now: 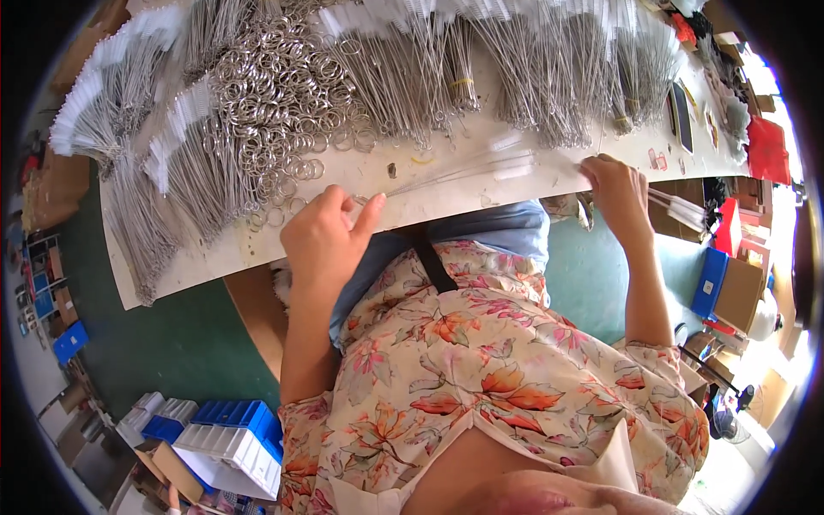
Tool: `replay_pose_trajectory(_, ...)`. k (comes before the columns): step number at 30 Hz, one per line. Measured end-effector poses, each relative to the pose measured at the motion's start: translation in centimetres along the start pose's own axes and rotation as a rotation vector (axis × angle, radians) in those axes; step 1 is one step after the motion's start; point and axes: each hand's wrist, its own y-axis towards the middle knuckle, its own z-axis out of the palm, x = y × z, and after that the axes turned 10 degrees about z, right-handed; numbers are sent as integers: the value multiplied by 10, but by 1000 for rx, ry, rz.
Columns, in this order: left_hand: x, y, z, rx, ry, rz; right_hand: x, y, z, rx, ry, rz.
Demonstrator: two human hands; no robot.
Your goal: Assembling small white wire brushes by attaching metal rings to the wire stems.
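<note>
Wire brushes [455,172], a small bunch of thin twisted stems with white bristle tips, lie stretched along the near edge of the worktop [215,257], between the person's two hands. Their long axis runs nearly parallel to that edge, rising slightly toward the right. The looped wire ends point left and the white bristle ends point right.

The left hand [322,240] sits at the near edge, left of centre, fingers curled and thumb and forefinger pinched together on the looped ends of the bunch; whether a metal ring [359,200] is caught in that pinch is too small to tell. The right hand [618,193] rests at the near edge farther right, fingers bent down over the bristle end of the same bunch, seemingly pressing or gripping it, though motion blur hides the exact hold. So the bunch spans from one hand to the other, each hand at its own end, the left at the wire side and the right at the brush side.

Just beyond the left hand, toward the far left part of the worktop, lies a heap of silver rings [270,103], with a few strays scattered near the fingers. Large bundles of brushes [532,69] fan across the far edge, and more bundles [129,129] fill the left end. A yellow rubber band [421,159] lies loose near the middle.
</note>
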Motion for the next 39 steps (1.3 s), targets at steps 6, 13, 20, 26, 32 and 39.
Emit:
replay_pose_trajectory(6, -6, 11, 11, -271, -125, 139, 110, 3, 5, -22, 928, -458)
replay_pose_trajectory(13, -29, 8, -33, -447, -887, 125, 168, 12, -19, 57, 894, -596)
replay_pose_trajectory(20, -20, 13, -70, -211, -754, 532, 149, 23, -46, 545, 1226, -699)
replay_pose_trajectory(26, -16, 13, -75, -211, -734, 616, 151, 22, -55, 867, 1308, -532)
replay_pose_trajectory(32, -32, 7, -64, -422, -719, 501, 161, 24, -46, 841, 1526, -517)
replay_pose_trajectory(39, -38, 19, -76, -588, -467, 655, 173, 17, -80, 777, 1841, -348)
